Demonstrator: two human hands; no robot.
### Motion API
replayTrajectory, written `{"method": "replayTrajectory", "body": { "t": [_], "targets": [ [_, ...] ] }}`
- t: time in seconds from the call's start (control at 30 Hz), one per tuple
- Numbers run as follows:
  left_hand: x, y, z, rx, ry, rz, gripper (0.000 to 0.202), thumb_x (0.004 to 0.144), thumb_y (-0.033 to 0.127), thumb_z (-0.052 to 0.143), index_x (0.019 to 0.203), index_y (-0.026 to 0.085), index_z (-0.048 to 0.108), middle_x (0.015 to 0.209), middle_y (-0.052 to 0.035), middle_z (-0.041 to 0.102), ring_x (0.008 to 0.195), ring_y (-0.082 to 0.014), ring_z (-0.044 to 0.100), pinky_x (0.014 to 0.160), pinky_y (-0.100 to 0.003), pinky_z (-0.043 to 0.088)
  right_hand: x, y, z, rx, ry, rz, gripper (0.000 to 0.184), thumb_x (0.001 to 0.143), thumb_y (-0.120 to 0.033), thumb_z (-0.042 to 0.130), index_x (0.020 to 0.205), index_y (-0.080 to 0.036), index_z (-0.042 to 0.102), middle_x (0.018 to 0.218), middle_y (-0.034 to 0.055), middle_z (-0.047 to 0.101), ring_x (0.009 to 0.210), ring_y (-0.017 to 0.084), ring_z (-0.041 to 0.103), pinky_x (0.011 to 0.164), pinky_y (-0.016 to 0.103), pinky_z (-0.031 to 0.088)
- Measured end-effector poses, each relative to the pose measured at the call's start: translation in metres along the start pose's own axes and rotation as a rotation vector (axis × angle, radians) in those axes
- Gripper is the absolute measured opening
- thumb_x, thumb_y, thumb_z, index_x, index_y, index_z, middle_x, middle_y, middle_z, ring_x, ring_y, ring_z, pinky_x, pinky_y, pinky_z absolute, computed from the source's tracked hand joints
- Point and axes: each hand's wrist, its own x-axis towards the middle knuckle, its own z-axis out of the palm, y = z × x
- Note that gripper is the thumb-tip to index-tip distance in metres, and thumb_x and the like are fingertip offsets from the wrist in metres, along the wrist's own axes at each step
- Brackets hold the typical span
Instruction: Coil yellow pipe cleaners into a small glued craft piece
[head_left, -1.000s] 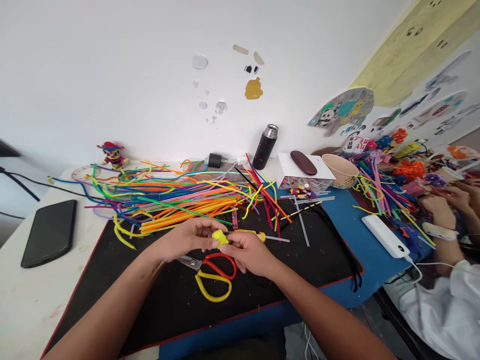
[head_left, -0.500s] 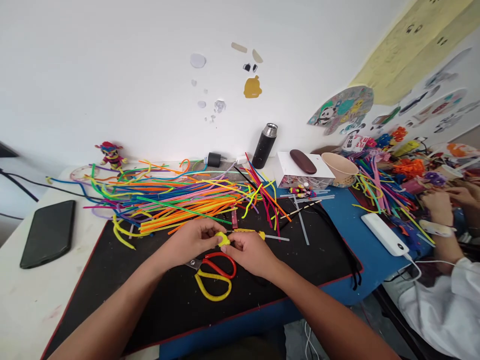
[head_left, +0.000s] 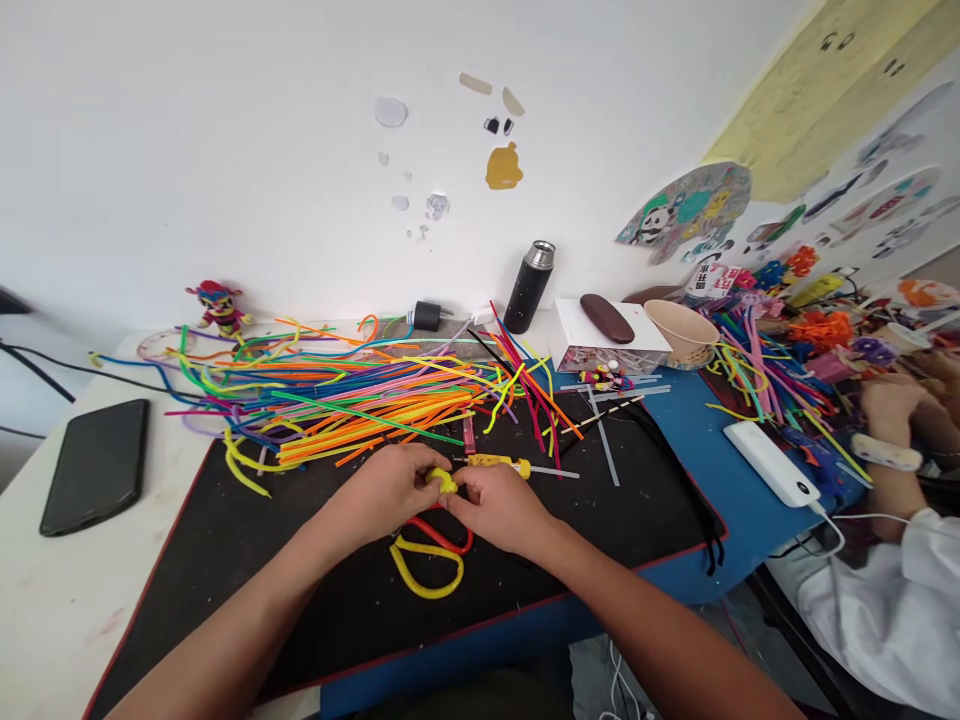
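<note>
Between the fingertips of both hands is a small fuzzy yellow piece (head_left: pixel 442 481), apparently bent pipe cleaner. My left hand (head_left: pixel 397 482) pinches it from the left, and my right hand (head_left: pixel 499 500) grips its right side with closed fingers. Just below them, scissors (head_left: pixel 426 568) with one red and one yellow handle lie on the black mat (head_left: pixel 337 640); the left hand covers their blades. A yellow-handled screwdriver (head_left: pixel 498 463) lies behind the right hand. Beyond the hands spreads a big heap of colourful pipe cleaners (head_left: pixel 360 385).
A black phone (head_left: pixel 96 467) lies at the left, a small doll (head_left: pixel 220 308) behind. At the back stand a black flask (head_left: pixel 530 288), a white box (head_left: pixel 600 335) and a beige bowl (head_left: pixel 681 333). A white power bank (head_left: pixel 771 463) and another person's arm (head_left: pixel 892 490) are at the right.
My left hand has shifted slightly right and now covers more of the scissors' blades. The yellow piece has turned a little between the fingers. The view has tilted slightly.
</note>
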Motion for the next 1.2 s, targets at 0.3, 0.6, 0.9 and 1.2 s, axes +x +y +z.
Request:
{"method": "replayTrajectory", "body": {
  "t": [0.3,0.6,0.9,1.2],
  "targets": [
    [0.002,0.0,0.004,-0.164,0.022,-0.114,0.019,0.079,0.031,0.07,0.092,0.022,0.081,0.08,-0.0021,0.079,0.07,-0.0202,0.068,0.064,-0.027,0.05,-0.001,0.002,0.001,0.049,0.006,0.009,0.033,0.092,-0.032,0.07,0.064,-0.019,0.056,0.052,-0.0076,0.039,0.052,0.011,0.036,0.054,0.028,0.019],
    [0.0,-0.007,-0.025,-0.623,-0.17,-0.084,0.048,0.078,0.044,0.084,0.118,0.02,0.078,0.103,-0.0078,0.08,0.091,-0.0231,0.071,0.086,-0.035,0.056,0.0,0.006,-0.006,0.75,-0.217,0.067,0.04,0.092,-0.058,0.069,0.088,-0.018,0.067,0.044,-0.0105,0.047,0.034,0.009,0.039,0.041,0.023,0.024],
    [-0.002,-0.009,-0.027,-0.784,-0.304,-0.068,0.056,0.077,0.034,0.088,0.13,0.025,0.074,0.1,-0.0049,0.076,0.088,-0.0186,0.069,0.082,-0.03,0.054,-0.002,0.005,-0.001,1.103,-0.324,0.108,0.042,0.084,-0.056,0.082,0.086,-0.016,0.069,0.036,-0.0152,0.036,0.028,0.007,0.033,0.035,0.02,0.022],
    [-0.001,-0.01,-0.019,-0.865,-0.295,-0.014,0.037,0.078,0.034,0.089,0.111,0.02,0.078,0.092,-0.0046,0.075,0.079,-0.0165,0.067,0.078,-0.03,0.055,-0.005,0.002,0.0,1.234,-0.355,0.114,0.04,0.088,-0.052,0.081,0.09,-0.012,0.073,0.038,-0.0147,0.035,0.029,0.004,0.026,0.036,0.021,0.02]
  ]
}}
